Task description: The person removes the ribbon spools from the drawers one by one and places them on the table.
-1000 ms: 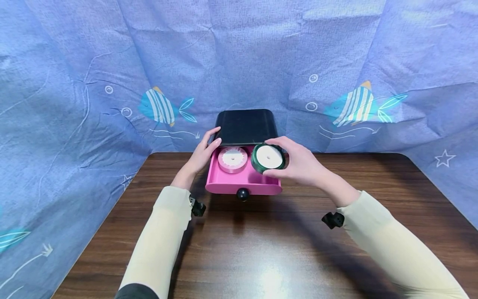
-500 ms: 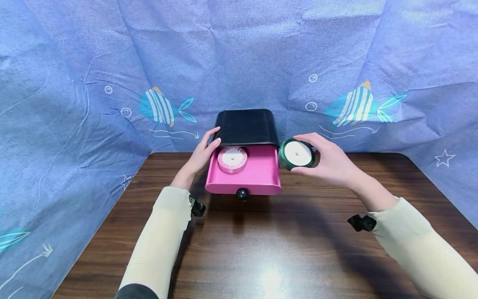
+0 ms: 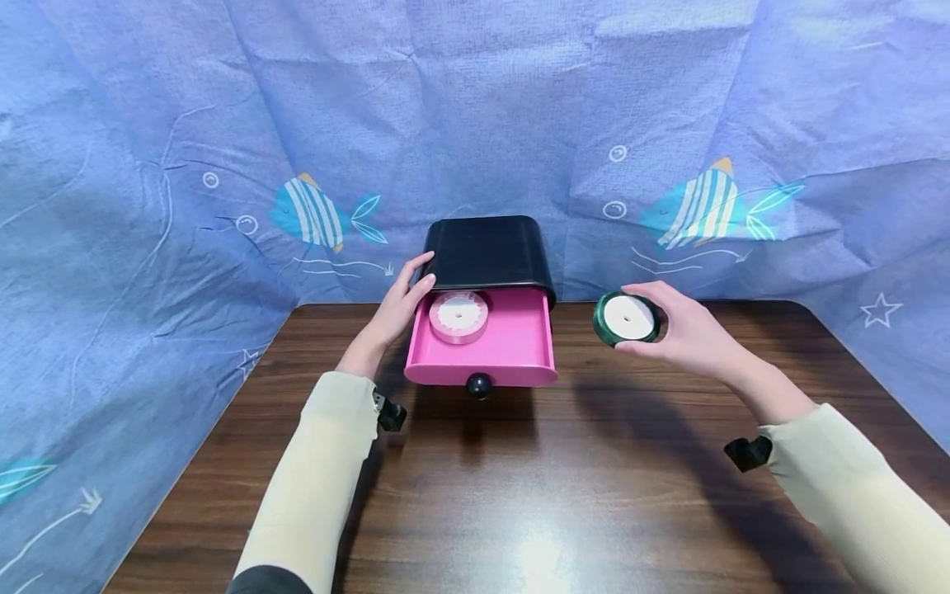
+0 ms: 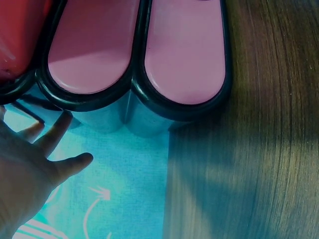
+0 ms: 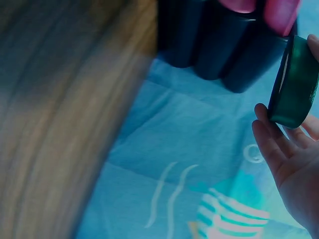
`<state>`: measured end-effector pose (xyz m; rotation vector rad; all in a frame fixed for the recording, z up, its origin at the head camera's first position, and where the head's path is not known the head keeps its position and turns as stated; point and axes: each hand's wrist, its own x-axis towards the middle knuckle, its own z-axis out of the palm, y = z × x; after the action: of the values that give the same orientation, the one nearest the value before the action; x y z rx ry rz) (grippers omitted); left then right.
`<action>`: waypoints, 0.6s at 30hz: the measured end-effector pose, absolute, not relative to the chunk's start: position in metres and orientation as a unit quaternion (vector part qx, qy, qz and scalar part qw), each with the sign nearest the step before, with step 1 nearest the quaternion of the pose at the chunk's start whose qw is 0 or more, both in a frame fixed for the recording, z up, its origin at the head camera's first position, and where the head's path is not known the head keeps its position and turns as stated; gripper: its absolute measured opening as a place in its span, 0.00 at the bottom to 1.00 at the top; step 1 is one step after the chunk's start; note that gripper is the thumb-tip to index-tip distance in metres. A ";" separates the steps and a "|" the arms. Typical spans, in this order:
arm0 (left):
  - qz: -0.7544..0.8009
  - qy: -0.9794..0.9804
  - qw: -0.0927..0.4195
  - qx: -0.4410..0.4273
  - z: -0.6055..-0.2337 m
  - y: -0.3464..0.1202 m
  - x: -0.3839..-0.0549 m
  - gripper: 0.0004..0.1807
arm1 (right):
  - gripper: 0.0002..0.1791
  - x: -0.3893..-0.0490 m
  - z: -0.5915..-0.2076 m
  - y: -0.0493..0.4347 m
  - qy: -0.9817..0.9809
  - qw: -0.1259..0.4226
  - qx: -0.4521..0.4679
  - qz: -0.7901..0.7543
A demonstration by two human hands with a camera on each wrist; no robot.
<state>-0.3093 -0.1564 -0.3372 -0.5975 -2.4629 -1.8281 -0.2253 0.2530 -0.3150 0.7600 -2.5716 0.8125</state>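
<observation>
Thumb and fingers of the right hand (image 3: 690, 332) pinch a green ribbon roll (image 3: 629, 318) by its rim, apart from the black box (image 3: 486, 252) and to its right. The roll's white face shows in the head view, but its height above the table (image 3: 475, 495) is hard to judge; in the right wrist view the frame edge cuts off part of the hand. The left hand (image 3: 393, 313) touches the box's left side, fingers spread and fairly straight, the frame cropping the hand in the left wrist view. At the box's front, a pink drawer (image 3: 519, 342) stands pulled out, its rear hidden inside. A pink ribbon roll (image 3: 458, 317) lies in it, near the box's front edge, toward the left. Below the box's open drawer, more pink drawer fronts (image 4: 187, 55) appear only in the wrist views. Behind the box hangs blue cloth (image 3: 482, 107).
</observation>
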 end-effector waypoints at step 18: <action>-0.583 -0.790 0.014 -0.189 -0.339 -0.156 -0.312 0.30 | 0.42 -0.266 -0.375 0.262 -0.940 0.059 0.213 0.262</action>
<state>-0.3115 -0.1564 -0.3391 -0.5892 -2.4592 -1.8167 -0.2660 0.2619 -0.3747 0.6458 -2.8463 0.7923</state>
